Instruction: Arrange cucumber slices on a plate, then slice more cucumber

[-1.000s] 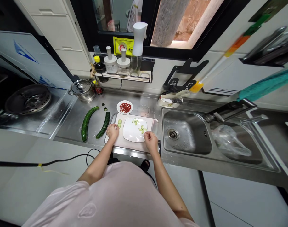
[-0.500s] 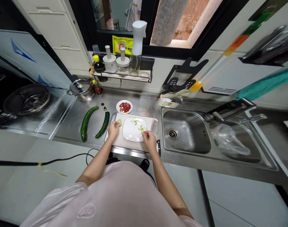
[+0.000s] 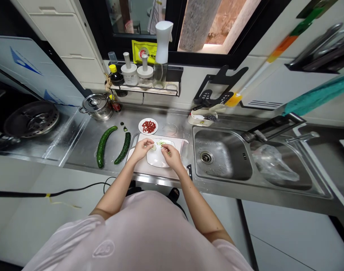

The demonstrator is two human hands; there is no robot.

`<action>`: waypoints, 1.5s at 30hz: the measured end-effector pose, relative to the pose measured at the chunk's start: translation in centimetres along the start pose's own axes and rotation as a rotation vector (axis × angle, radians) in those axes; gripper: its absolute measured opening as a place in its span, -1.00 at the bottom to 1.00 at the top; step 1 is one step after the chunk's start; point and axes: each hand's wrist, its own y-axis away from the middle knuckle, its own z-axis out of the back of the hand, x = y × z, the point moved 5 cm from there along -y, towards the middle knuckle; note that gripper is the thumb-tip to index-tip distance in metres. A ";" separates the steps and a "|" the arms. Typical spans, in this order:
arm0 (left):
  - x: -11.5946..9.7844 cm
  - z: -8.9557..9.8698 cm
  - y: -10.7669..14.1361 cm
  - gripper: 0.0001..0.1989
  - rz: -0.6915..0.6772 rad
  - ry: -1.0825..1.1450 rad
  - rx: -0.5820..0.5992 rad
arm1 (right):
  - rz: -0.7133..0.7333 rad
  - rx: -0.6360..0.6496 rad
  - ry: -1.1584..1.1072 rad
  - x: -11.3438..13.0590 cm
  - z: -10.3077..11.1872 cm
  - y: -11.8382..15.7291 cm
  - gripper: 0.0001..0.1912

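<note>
Here, the left hand [image 3: 142,148] pinches a pale-green cucumber slice [image 3: 153,148] at 9 o'clock on a white square ceramic plate [image 3: 154,161]; the right hand [image 3: 172,156], at 3 o'clock, has an unclear grip.

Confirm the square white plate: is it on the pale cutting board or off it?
On: the square white plate lies on the pale cutting board, whose surface shows around the plate's near edge.
</note>
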 end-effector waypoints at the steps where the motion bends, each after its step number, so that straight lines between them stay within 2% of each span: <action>1: -0.6 -0.2 0.1 -0.80 -0.005 0.004 0.024 | 0.003 0.019 -0.025 0.3 -0.2 -0.3 -0.69; 6: -2.7 -1.0 0.4 -0.76 -0.038 0.007 0.128 | 0.032 0.105 -0.110 1.1 -1.2 -1.1 -0.73; 10: -2.5 -1.3 0.5 -0.74 -0.010 0.032 0.116 | -0.002 0.098 -0.134 0.9 -1.4 -1.3 -0.81; 13: -2.1 -1.6 0.6 -0.72 0.021 0.143 0.099 | -0.026 0.075 -0.187 0.6 -1.3 -1.4 -0.80; 17: -1.4 -2.2 0.8 -0.66 0.145 0.286 0.086 | -0.048 0.056 -0.251 0.2 -0.9 -1.6 -0.78; 20: -0.8 -3.0 1.2 -0.59 0.289 0.350 0.139 | -0.050 0.046 -0.279 0.2 -0.5 -1.8 -0.78; 23: -0.6 -3.4 1.3 -0.55 0.343 0.401 0.167 | -0.040 0.042 -0.313 0.4 -0.3 -2.0 -0.78; 26: -0.9 -3.5 1.3 -0.54 0.320 0.397 0.152 | -0.041 0.057 -0.338 0.4 -0.3 -2.1 -0.77; 30: -1.4 -3.5 0.9 -0.63 0.265 0.408 0.100 | -0.052 0.067 -0.344 0.2 -0.3 -2.2 -0.76; 36: -1.7 -3.4 0.6 -0.68 0.137 0.379 0.053 | -0.142 0.107 -0.400 0.0 -0.2 -2.1 -0.74; 45: -1.3 -3.7 1.0 -0.67 0.180 0.395 0.031 | -0.287 0.166 -0.531 0.1 -0.4 -1.8 -0.77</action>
